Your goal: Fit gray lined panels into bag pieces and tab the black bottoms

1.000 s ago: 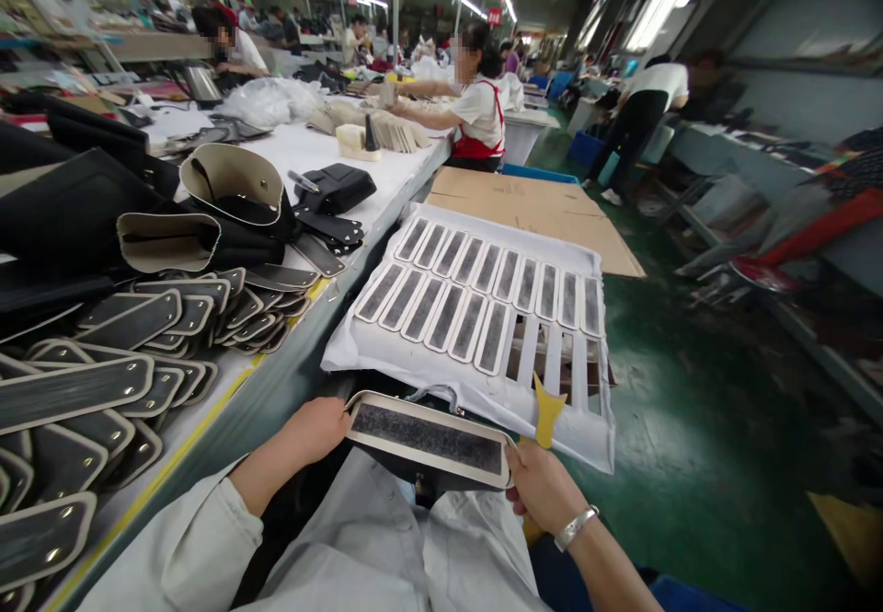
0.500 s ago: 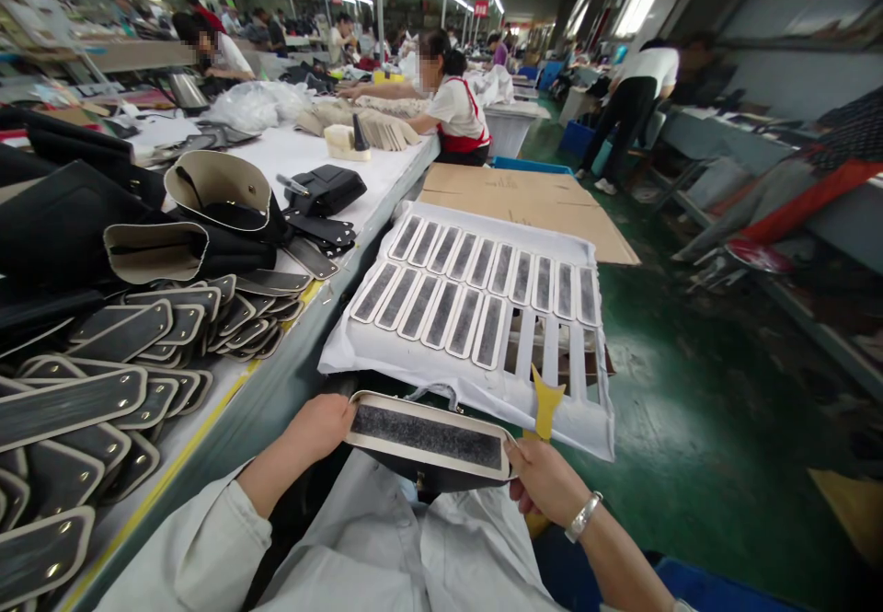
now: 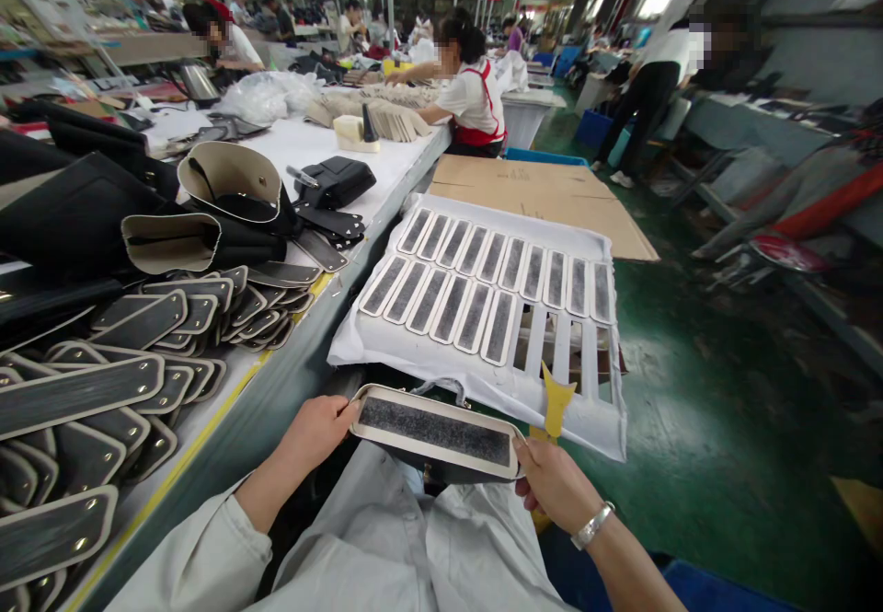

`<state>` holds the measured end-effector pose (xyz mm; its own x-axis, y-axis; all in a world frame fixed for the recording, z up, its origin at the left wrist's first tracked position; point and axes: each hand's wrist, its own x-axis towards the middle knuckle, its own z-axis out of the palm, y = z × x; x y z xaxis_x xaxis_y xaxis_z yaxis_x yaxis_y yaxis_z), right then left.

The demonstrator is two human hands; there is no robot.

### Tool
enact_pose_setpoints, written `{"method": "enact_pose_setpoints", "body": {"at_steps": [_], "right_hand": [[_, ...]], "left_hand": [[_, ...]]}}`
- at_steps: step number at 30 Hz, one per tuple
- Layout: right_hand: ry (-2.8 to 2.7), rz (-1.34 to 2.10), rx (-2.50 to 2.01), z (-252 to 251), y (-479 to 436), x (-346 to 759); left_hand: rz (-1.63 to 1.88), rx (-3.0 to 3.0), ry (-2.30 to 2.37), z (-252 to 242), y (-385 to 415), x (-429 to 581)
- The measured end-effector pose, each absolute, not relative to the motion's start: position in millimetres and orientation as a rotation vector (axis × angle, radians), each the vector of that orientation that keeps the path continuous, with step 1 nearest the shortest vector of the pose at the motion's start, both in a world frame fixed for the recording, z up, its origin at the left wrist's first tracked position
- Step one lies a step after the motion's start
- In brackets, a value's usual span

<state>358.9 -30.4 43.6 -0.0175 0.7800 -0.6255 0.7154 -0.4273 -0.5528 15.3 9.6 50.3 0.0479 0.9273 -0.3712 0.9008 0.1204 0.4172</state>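
Both my hands hold one long flat strip (image 3: 434, 430), cream-edged with a dark grey middle, level above my lap. My left hand (image 3: 314, 430) is closed on its left end. My right hand (image 3: 556, 486), with a metal bracelet on the wrist, is closed on its right end. Just beyond the strip lies a white slotted board (image 3: 475, 365) with two rows of several like strips set in its slots; some slots at the right are bare. A yellow scraper-like tool (image 3: 556, 400) sticks up at the board's near edge.
A long worktable (image 3: 290, 368) at my left carries piles of dark cream-edged leather pieces (image 3: 103, 382), curved bag parts (image 3: 227, 184) and a black pouch (image 3: 338, 179). Cardboard sheets (image 3: 538, 198) lie past the board. Other people work farther along the table and at the right. Green floor at right.
The view has shifted slightly; my hands and the strip stay in the same hold, sitting a little higher and to the right in the picture.
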Motion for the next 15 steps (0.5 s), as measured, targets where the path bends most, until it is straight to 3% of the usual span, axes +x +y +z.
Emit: {"method": "enact_pose_setpoints", "body": {"at_steps": [8, 15], "right_hand": [[-1.672, 1.406, -2.105, 38.8, -32.8, 362.7], [-1.675, 1.417, -2.115, 43.0, -31.8, 360.0]], "left_hand": [[-0.127, 1.945, 1.875, 56.8, 16.3, 30.8], [0.014, 1.796, 1.852, 54.6, 13.9, 26.1]]}}
